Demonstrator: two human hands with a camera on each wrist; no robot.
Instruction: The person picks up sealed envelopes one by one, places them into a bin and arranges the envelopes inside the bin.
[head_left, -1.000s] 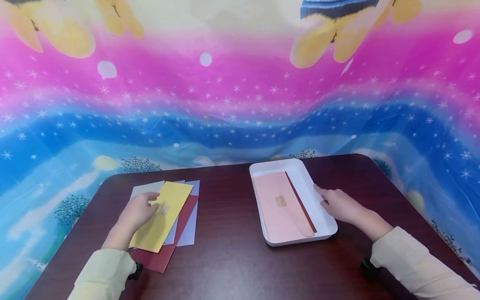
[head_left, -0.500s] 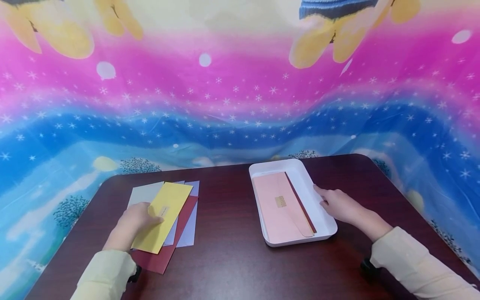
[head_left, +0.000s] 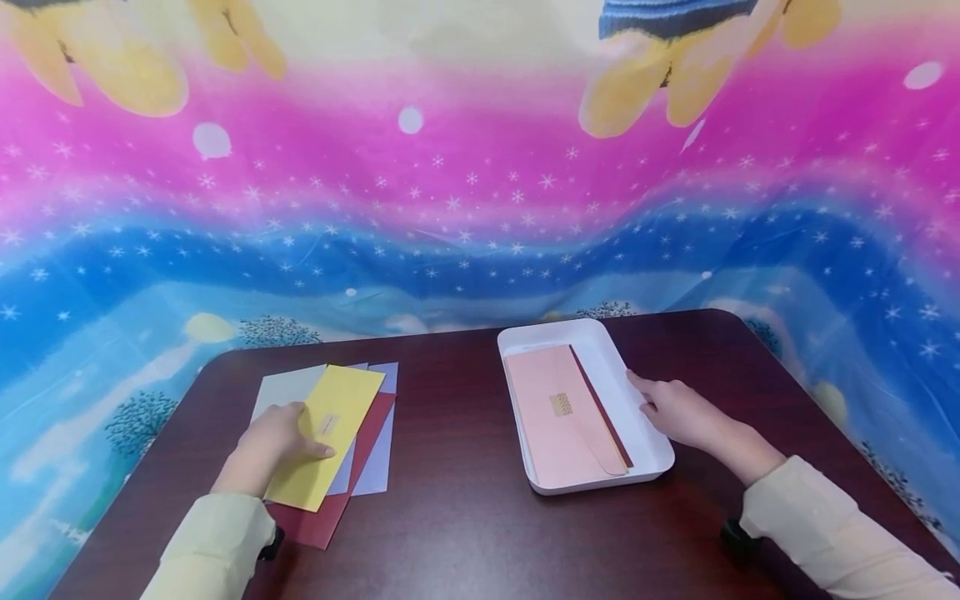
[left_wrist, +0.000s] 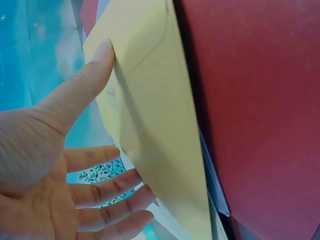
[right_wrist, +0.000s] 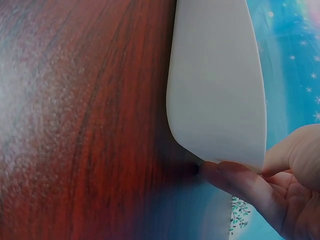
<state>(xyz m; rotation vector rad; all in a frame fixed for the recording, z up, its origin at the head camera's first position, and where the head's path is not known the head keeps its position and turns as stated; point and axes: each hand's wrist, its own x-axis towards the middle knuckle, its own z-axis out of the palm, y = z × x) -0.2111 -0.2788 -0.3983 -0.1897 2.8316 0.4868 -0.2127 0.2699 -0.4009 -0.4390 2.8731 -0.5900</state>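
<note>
A yellow envelope (head_left: 352, 396) with a small label lies on top of a loose stack at the left of the table. My left hand (head_left: 272, 443) is over its left side, the thumb laid on its face. In the left wrist view the spread fingers (left_wrist: 107, 190) reach its edge, nearly straight. At the right, my right hand (head_left: 686, 410) holds the side of a white tray (head_left: 637, 421), with fingertips at its rim and lower edge in the right wrist view. Inside the tray lies a pink envelope (head_left: 551, 442) over dark red and yellowish ones.
Beneath the yellow envelope are a dark red envelope (head_left: 311, 527), lilac envelopes (head_left: 381, 467) and a pale grey-green one (head_left: 288, 385). The dark wooden table (head_left: 457, 433) ends at a printed snowflake cloth (head_left: 450, 208) behind.
My left hand has come down onto the yellow envelope and moved slightly nearer to me, its thumb now on the face. The right hand and tray stay in place.
</note>
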